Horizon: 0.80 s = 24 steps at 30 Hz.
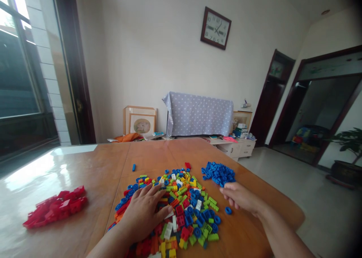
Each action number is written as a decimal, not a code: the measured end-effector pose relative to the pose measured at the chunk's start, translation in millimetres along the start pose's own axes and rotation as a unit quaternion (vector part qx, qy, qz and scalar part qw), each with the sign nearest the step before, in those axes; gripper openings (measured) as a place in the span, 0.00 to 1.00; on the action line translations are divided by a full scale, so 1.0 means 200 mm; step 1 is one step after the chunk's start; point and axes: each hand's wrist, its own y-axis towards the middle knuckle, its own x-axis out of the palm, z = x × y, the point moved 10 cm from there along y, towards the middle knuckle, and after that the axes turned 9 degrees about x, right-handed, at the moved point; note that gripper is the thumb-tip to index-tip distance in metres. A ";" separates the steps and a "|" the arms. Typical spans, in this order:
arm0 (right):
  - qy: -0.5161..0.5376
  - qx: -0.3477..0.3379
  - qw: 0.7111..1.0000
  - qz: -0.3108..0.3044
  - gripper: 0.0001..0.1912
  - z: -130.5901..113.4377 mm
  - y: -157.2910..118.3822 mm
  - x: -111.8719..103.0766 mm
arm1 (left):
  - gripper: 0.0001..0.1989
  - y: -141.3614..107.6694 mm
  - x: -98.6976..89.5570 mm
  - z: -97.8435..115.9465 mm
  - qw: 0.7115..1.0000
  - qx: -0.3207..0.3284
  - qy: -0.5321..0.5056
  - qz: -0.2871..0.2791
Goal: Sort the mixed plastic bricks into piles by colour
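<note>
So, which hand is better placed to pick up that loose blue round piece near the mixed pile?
Probably the right hand: it is right beside the loose blue round piece, while the left hand is farther away, spread over the mixed pile.

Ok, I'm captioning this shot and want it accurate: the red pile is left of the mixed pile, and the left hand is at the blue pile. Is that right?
Not quite: the head view shows the right hand at the blue pile, while the left hand is over the mixed pile. The red pile is left of it, as you say.
</note>
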 end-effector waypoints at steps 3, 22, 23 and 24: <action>-0.054 0.040 0.998 -0.016 0.17 0.14 -0.04 0.01 | 0.34 0.00 -0.01 0.01 1.000 0.000 0.002 0.000; 0.143 -0.032 0.986 0.080 0.19 -0.05 0.14 0.08 | 0.31 -0.01 -0.03 0.02 1.000 0.012 0.001 0.015; 0.147 -0.034 0.985 0.083 0.20 -0.05 0.15 0.08 | 0.32 -0.01 -0.03 0.02 1.000 0.013 0.001 0.015; 0.150 -0.037 0.985 0.081 0.21 -0.06 0.16 0.09 | 0.32 -0.01 -0.02 0.02 1.000 0.013 0.000 0.016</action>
